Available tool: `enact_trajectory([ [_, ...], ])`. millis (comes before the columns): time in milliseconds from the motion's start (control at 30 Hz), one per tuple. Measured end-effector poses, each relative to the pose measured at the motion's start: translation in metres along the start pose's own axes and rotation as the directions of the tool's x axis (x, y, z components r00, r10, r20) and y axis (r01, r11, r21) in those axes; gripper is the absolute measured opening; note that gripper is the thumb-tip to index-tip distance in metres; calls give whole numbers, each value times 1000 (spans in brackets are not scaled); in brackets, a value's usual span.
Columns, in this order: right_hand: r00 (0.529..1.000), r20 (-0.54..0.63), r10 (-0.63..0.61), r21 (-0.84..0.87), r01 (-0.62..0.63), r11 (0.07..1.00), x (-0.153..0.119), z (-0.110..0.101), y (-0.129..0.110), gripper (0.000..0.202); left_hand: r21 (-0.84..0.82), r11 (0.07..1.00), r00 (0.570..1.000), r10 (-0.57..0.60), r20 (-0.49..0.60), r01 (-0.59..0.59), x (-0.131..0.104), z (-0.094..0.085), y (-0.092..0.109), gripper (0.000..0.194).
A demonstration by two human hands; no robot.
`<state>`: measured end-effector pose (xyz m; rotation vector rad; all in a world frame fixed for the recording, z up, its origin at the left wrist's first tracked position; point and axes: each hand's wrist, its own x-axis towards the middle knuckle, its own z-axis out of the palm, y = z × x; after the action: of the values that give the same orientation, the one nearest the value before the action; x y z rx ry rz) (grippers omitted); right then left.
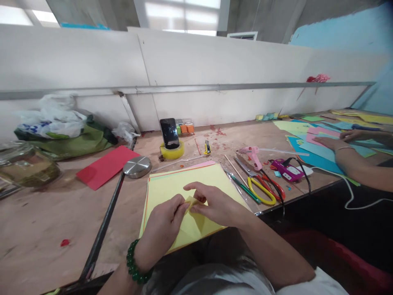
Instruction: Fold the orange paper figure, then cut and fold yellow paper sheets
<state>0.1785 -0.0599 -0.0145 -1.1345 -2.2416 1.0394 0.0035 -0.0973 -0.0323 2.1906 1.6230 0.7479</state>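
A small folded piece of yellow paper (192, 201) is pinched between my hands, just above a stack of coloured paper sheets (166, 184) with pale yellow on top. My left hand (164, 223), a green bead bracelet on its wrist, is closed with thumb and finger on the paper's left side. On the other side, my right hand (215, 203) grips it between the thumb and curled fingers, the index finger stretched out to the left. My fingers cover much of the folded piece.
Scissors with yellow handles (262, 191), a pink glue gun (253, 157) and a purple power strip (287, 170) lie to the right. A phone (170, 133) leans on a yellow tape roll (172, 151); a metal disc (137, 166) sits left. A co-worker's hands (333, 143) rest on papers.
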Motion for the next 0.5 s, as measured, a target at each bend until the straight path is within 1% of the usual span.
enact_trajectory([
  [33,1000,-1,8,7,-8,1000,4,1,2,43,74,997,1000,-1,-13,2,1,1,-2,29],
  [100,998,-23,59,-22,-59,998,13,3,7,43,227,974,996,42,-84,-22,2,4,-3,22],
  [167,990,-48,134,-94,-138,986,21,6,13,44,340,935,977,154,-145,-96,1,8,-2,24],
  [200,985,-54,165,-130,-171,977,24,8,17,45,371,917,968,212,-136,-148,0,10,-1,27],
  [233,981,-55,188,-158,-194,968,27,10,20,46,383,902,964,252,-90,-200,-2,12,1,30],
  [267,978,-55,202,-175,-208,962,29,12,23,47,374,895,963,268,-19,-241,-4,14,3,32],
  [333,975,-60,216,-182,-223,958,30,15,26,49,336,899,959,253,124,-281,-9,17,7,33],
  [367,973,-65,223,-183,-232,955,30,16,27,50,320,905,956,236,172,-280,-12,19,7,32],
  [433,969,-74,236,-184,-246,952,29,17,28,50,307,911,954,222,201,-277,-15,20,7,30],
  [500,968,-75,241,-183,-251,951,28,17,29,50,312,904,951,239,198,-292,-18,21,5,29],
])
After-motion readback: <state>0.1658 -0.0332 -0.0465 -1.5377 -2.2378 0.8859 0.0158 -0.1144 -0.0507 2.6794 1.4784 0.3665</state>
